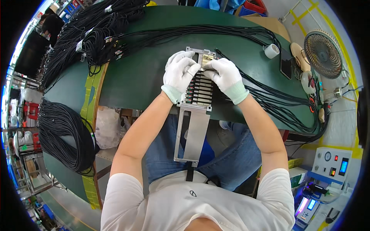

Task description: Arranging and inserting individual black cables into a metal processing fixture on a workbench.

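1. Green workbench (146,77), curved edge, factory floor around it, and a long metal tray (194,131) that sticks off the near edge over the person's lap.

2. Left hand (179,75), white glove, is curled over the far left part of the tray. Fingers bent and pinching at a small brass-coloured piece (207,59) near the tray's top end. Closed on it as far as I can see, though the exact grip is hidden by the fingers.

3. Right hand (226,77), also gloved, comes in from the other side and meets the left right at that same piece, fingertips touching it. Both hands look about equally near; neither is loose or open.

4. Key bit of geometry: the tray's long axis runs straight away from the body, and the piece sits at the far end, just beyond the knuckles. Below the hands there's a row of dark connectors (200,90) lined up across the tray.

5. Black cables (277,104) fan off to the right from under the right hand, more bundles (96,34) piled at the far left, and a big coil (61,131) hangs at the left.

6. Further out on the right: roll of white tape (272,51), small desk fan (323,54), a phone (286,63), and a white tester box (330,165) with lit displays.
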`<state>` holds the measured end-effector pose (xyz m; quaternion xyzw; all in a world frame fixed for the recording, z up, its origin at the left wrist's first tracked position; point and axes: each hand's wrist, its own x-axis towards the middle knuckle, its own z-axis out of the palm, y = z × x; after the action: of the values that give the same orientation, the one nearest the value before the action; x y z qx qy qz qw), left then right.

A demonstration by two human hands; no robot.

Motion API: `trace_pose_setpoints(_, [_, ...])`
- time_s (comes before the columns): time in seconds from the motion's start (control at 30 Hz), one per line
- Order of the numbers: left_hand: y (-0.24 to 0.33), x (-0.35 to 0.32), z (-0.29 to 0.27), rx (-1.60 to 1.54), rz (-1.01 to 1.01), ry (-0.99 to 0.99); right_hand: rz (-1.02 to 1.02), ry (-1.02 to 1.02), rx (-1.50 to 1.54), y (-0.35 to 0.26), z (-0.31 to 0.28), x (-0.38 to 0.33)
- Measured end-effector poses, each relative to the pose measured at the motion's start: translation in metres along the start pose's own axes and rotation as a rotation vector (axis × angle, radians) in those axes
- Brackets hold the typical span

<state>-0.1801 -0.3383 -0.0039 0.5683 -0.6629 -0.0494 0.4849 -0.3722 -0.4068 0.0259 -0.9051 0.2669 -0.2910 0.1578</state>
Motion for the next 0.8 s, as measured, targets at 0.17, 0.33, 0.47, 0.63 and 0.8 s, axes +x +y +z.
trace_pose_setpoints(0.17, [-0.01,-0.012,0.015,-0.007,0.163,0.051,-0.087,0.069,-0.025,-0.01,-0.003,-0.007])
trace_pose_setpoints(0.33, [0.004,-0.018,0.005,0.01,-0.044,0.136,0.236,-0.054,0.135,0.013,-0.03,-0.016])
trace_pose_setpoints(0.47, [-0.004,-0.017,0.01,0.102,-0.075,0.191,0.212,-0.102,0.185,0.021,-0.035,-0.017])
trace_pose_setpoints(0.63, [-0.021,-0.011,0.011,0.076,-0.116,0.203,-0.065,0.059,-0.079,0.03,-0.026,-0.003])
trace_pose_setpoints(0.8, [-0.023,-0.01,0.011,0.085,-0.165,0.119,-0.051,0.024,-0.228,0.034,-0.02,-0.004])
